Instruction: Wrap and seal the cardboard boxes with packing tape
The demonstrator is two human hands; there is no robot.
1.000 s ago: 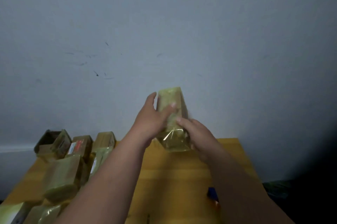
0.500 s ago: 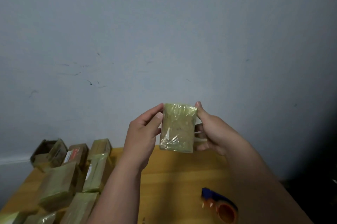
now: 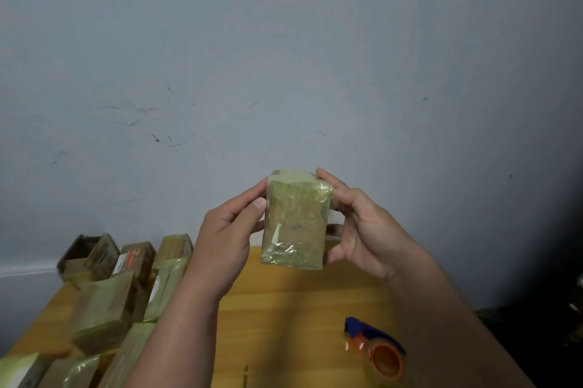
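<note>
A small cardboard box [image 3: 295, 219] wrapped in shiny clear tape stands upright in the air above the far edge of the wooden table [image 3: 284, 318]. My left hand [image 3: 225, 239] grips its left side, thumb on the front face. My right hand [image 3: 362, 226] holds its right side, fingers curled behind it. A tape dispenser [image 3: 375, 345] with a blue handle and an orange core lies on the table at the lower right, apart from both hands.
A pile of several taped cardboard boxes [image 3: 104, 302] fills the table's left side, with an open-topped box [image 3: 83, 253] at the back. A grey scuffed wall [image 3: 284, 72] rises just behind the table. Dark space lies past the table's right edge.
The box has been turned from edge-on to face-on between my hands. The view has dropped, bringing the tape dispenser into sight at lower right.
</note>
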